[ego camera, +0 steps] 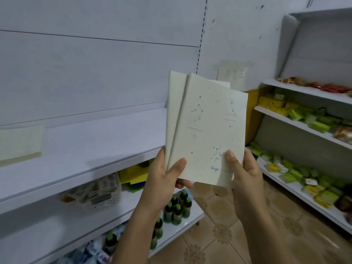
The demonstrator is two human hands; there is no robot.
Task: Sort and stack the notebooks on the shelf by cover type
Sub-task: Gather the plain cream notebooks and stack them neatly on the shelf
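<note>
notebooks (207, 130): cream constellation covers, fanned upright in mid-air so you can compare covers
left hand (163, 180): yours, pinching the fan's lower left corner
right hand (242, 168): clamped on the front notebook's lower right corner, likely to peel it off
shelf (80, 168): white, lower left, bare near you
stack (19, 143): pale, lies far left on it

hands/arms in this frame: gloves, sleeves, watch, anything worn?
Nothing worn that shows. The left hand and right hand are both bare, with no gloves, rings or watch visible. Both forearms are bare down to the bottom edge of the frame, with no sleeve in view. Fingernails look short and unpainted.
</note>
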